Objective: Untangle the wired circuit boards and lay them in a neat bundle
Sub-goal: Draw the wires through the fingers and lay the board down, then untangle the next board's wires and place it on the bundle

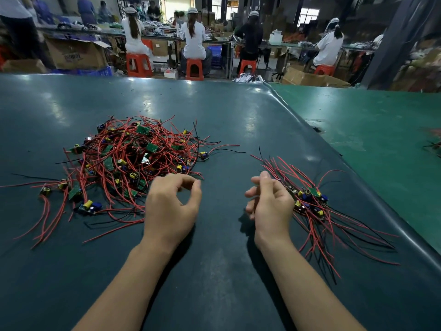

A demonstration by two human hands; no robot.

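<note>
The dark table (214, 111) carries a big tangled pile (133, 158) of red-wired boards on the left, and a smaller tidy bundle (312, 201) on the right; both hands look between picks; the left hand (170, 206), loosely curled and empty, sits at the pile's edge, likely choosing one board; the right hand (269, 204), also relaxed and empty, waits beside the bundle.

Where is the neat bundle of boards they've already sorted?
In the head view, the sorted bundle lies on the dark mat at the person's right, just beyond the right hand, well apart from the tangled pile on the left.
</note>
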